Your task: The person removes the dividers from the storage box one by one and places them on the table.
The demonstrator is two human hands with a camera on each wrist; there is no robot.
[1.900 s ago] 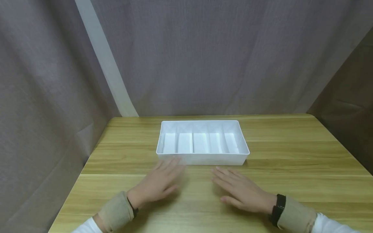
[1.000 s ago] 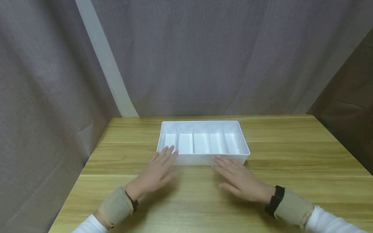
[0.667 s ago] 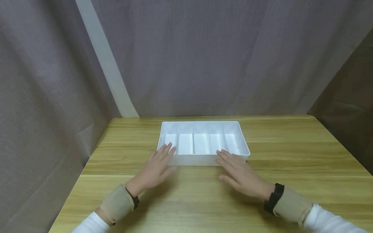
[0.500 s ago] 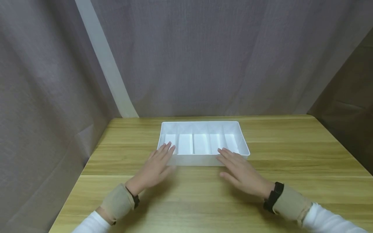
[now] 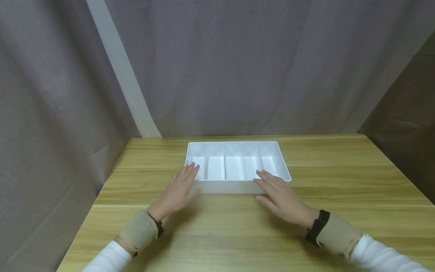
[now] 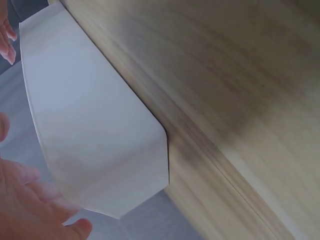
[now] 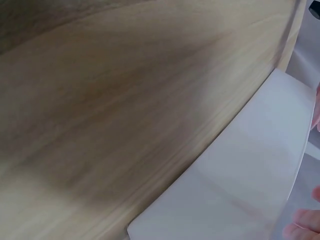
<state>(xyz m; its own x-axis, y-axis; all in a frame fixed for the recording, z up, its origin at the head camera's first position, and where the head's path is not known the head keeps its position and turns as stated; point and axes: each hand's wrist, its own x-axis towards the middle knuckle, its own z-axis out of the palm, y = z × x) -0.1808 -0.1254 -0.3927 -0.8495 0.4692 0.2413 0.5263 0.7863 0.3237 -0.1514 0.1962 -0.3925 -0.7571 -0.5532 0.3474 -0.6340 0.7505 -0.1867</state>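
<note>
Grip empty, your straight-fingered left hand (image 5: 176, 192) and right hand (image 5: 283, 198) part-hide the tray (image 5: 227, 187), whose outside facing the table's (image 5: 221, 234) left edge only the left wrist view shows.

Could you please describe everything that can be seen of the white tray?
The white tray is a shallow, open-topped rectangular box, apparently plastic, thin-rimmed and slightly flared. Four dividers split it into five compartments, with no contents showing. It stands upright toward the back of the wooden table, lengthwise from left to right. In the head view, the left hand overlaps its near left corner and the right hand its near right part; whether either touches it is unclear.
</note>
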